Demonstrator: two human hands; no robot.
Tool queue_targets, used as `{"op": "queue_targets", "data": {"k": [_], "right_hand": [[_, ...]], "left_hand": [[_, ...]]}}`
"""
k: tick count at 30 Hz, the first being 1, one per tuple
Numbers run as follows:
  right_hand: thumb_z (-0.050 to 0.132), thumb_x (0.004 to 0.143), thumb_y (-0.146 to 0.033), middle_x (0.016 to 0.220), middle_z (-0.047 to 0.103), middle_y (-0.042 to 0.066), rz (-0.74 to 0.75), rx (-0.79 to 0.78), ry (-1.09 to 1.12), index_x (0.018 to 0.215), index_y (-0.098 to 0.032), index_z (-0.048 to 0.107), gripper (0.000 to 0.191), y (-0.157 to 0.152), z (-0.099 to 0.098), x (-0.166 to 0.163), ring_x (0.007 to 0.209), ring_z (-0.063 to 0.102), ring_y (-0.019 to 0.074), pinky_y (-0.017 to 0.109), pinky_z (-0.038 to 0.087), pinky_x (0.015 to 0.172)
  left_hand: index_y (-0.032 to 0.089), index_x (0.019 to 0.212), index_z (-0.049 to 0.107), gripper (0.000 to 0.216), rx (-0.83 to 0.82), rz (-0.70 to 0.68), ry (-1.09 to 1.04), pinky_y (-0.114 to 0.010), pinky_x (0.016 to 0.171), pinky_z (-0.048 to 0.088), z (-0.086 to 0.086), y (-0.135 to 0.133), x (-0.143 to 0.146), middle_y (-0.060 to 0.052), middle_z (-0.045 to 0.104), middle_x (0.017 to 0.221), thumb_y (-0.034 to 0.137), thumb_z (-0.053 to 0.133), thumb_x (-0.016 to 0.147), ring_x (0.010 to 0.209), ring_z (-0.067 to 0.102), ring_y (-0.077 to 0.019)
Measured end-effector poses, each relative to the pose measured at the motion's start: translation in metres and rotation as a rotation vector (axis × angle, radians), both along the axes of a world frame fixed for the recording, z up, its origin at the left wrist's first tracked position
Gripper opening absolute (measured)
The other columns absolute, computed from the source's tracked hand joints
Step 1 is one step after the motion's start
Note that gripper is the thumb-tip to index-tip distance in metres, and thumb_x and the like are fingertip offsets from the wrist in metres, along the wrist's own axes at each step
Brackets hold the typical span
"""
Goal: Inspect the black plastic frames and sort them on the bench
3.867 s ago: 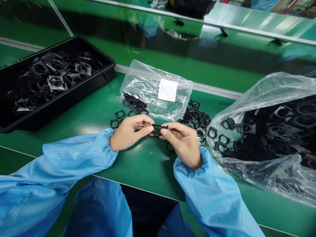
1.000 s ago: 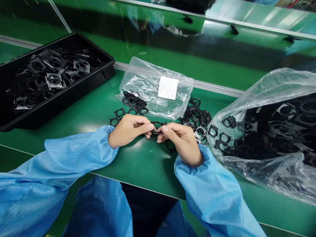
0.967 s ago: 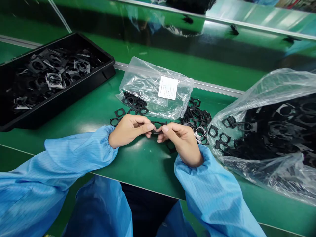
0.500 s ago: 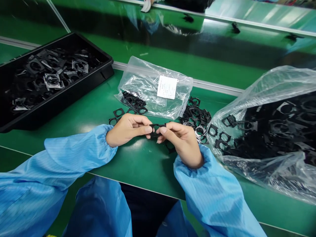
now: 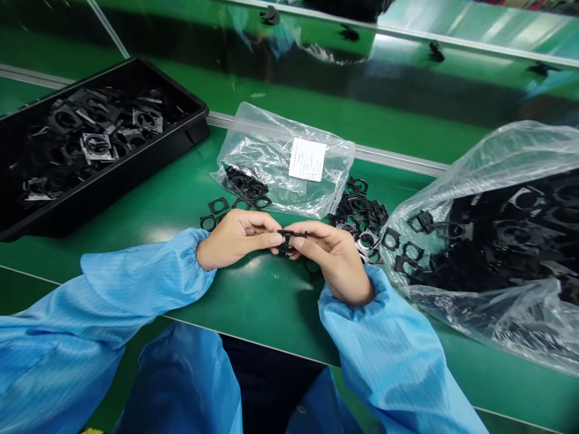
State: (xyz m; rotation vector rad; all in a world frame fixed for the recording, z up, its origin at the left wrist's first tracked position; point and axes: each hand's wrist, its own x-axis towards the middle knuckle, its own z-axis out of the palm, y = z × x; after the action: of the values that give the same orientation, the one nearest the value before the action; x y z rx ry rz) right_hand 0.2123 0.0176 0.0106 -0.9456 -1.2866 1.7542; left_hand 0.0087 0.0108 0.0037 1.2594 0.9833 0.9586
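My left hand (image 5: 235, 239) and my right hand (image 5: 332, 256) meet over the green table (image 5: 262, 301), both pinching one small black plastic frame part (image 5: 287, 237) between thumb and fingers. Both hands are closed on it; the part is mostly hidden by the fingertips. Loose black frame parts (image 5: 215, 212) lie just beyond my left hand, and a pile of black parts (image 5: 362, 214) lies beyond my right hand. Blue sleeves cover both arms.
A black tray (image 5: 136, 166) holding several frame parts stands at the left. A small clear bag (image 5: 271, 150) with a white label lies in the middle. A large clear bag (image 5: 497, 181) full of black parts fills the right. A metal rail (image 5: 398, 161) crosses behind.
Both hands stay together on the same part, with small shifts of the fingers. The view has moved slightly; nothing else has moved.
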Motion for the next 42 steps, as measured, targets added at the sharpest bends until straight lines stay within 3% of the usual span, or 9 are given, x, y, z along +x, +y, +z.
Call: {"op": "queue_targets", "data": {"k": [8,19,25,33,42], "right_hand": [[0.092,0.075,-0.037,0.076,0.077,-0.001,0.046,-0.12,0.116,0.085,-0.02,0.079,0.024,0.0003,0.0009,0.0011,0.066,0.068,0.011,0.024,0.058,0.066],[0.093,0.072,-0.041,0.08,0.077,0.0,-0.073,-0.093,0.091,0.084,-0.02,0.078,0.028,0.0024,-0.0052,-0.001,0.062,0.066,0.0103,0.025,0.058,0.062],[0.093,0.071,-0.042,0.075,0.074,0.0,-0.094,-0.103,0.072,0.084,-0.02,0.078,0.03,0.0022,-0.0031,-0.0015,0.062,0.066,0.0114,0.026,0.058,0.062],[0.094,0.07,-0.041,0.073,0.072,-0.001,-0.064,-0.085,0.055,0.081,-0.019,0.077,0.03,0.0009,0.0005,-0.0026,0.06,0.064,0.0098,0.024,0.055,0.06],[0.096,0.065,-0.044,0.068,0.071,-0.002,-0.134,-0.07,0.039,0.08,-0.019,0.075,0.036,0.0015,-0.0003,-0.0027,0.058,0.064,0.0106,0.026,0.057,0.062]], "left_hand": [[0.014,0.077,0.077,0.038,0.02,-0.053,-0.049,-0.029,0.062,0.063,-0.0044,-0.0003,-0.0013,-0.007,0.076,0.069,0.051,0.087,0.079,0.064,0.074,-0.019],[0.013,0.083,0.078,0.032,-0.087,0.032,-0.209,-0.026,0.069,0.067,-0.0052,0.0008,0.0013,-0.005,0.079,0.081,0.04,0.092,0.077,0.069,0.077,-0.0156],[0.013,0.085,0.078,0.029,-0.075,0.055,-0.207,-0.023,0.065,0.064,-0.0042,0.0012,0.0016,-0.004,0.079,0.082,0.038,0.092,0.077,0.064,0.075,-0.0133],[0.013,0.08,0.077,0.026,-0.02,0.132,-0.127,-0.019,0.055,0.057,-0.0032,0.0009,0.0024,0.0,0.073,0.067,0.033,0.092,0.075,0.054,0.069,-0.0106],[0.013,0.086,0.075,0.029,-0.032,0.155,-0.155,-0.023,0.062,0.062,-0.0024,0.0018,0.0044,-0.002,0.076,0.076,0.036,0.09,0.077,0.062,0.073,-0.0129]]}}
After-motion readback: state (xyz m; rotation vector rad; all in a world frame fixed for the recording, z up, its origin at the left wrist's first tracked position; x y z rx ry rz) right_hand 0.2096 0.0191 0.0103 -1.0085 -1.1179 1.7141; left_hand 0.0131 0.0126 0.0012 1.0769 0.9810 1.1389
